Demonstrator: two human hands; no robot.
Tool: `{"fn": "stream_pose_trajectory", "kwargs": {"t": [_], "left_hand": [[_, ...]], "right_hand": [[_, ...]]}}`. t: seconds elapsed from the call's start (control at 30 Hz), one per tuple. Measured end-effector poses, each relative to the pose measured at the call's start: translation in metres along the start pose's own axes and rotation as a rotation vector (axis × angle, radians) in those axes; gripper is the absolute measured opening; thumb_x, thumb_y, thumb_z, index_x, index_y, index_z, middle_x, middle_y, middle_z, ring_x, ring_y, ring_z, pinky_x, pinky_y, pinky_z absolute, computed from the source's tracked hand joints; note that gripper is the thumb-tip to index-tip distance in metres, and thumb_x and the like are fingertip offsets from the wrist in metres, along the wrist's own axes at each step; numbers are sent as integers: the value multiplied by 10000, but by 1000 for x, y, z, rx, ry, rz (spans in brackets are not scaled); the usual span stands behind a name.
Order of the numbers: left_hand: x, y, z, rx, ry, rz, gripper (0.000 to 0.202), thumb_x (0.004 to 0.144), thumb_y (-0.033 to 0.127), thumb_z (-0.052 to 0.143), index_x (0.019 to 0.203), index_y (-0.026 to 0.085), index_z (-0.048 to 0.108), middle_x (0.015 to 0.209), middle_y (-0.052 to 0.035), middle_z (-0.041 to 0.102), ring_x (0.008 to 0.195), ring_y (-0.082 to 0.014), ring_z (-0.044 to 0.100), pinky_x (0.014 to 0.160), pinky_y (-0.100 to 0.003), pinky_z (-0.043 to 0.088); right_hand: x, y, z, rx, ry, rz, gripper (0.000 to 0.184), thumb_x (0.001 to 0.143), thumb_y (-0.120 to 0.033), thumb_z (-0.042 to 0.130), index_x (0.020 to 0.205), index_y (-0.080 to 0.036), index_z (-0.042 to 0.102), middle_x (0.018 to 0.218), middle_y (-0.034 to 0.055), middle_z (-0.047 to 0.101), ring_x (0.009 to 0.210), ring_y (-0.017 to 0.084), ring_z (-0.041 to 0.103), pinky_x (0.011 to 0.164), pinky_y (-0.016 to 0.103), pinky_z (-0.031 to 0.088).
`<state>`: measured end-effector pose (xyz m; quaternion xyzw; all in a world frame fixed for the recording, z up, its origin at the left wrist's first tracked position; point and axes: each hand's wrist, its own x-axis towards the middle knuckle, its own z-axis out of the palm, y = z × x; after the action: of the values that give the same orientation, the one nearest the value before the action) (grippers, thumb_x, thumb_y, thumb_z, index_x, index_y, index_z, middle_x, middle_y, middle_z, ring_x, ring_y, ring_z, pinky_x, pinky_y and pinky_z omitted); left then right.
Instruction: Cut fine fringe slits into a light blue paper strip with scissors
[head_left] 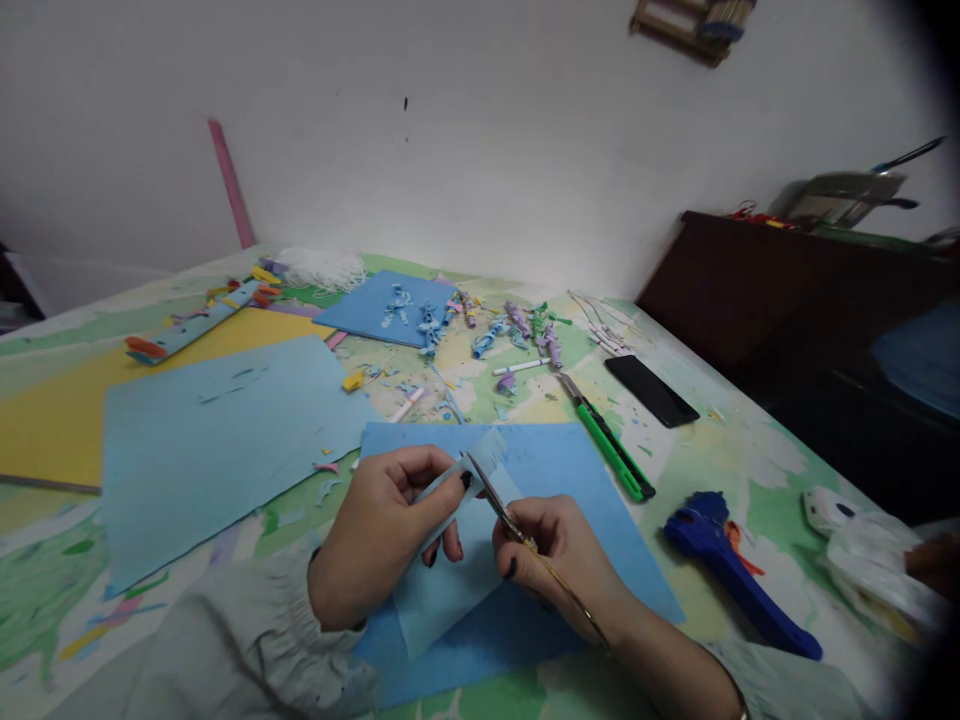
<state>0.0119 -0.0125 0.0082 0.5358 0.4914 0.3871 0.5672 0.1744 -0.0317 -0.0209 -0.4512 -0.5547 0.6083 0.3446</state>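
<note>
My left hand (409, 510) pinches a strip of light blue foam paper (491, 452), whose far end shows thin cuts like a fringe. In my right hand (562, 560) are scissors (491, 490), their blades against the strip near my left thumb. Whether the blades are fully closed is hard to see. Under both hands lies a larger light blue piece (431, 610), resting on a darker blue foam sheet (626, 560). My fingers cover the scissor handles.
Right of the sheet lie a green box cutter (611, 450), a blue glue gun (739, 570) and a black phone (651, 390). Curled foam pieces (517, 320) and scraps lie behind. Left are a light blue sheet (225, 450) and a yellow sheet (45, 420).
</note>
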Motion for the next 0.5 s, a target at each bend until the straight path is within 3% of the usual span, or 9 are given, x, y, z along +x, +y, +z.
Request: {"fn": "stream_pose_trajectory", "kwargs": {"t": [0.5], "left_hand": [[0, -2, -1, -46, -21, 0, 172, 737, 287, 586, 723, 121, 627, 357, 42, 544, 300, -51, 420, 329, -146, 319]], "right_hand": [[1, 4, 0, -49, 50, 36, 354, 559, -374, 745, 491, -137, 491, 411, -76, 333, 392, 39, 248, 369, 191, 151]]}}
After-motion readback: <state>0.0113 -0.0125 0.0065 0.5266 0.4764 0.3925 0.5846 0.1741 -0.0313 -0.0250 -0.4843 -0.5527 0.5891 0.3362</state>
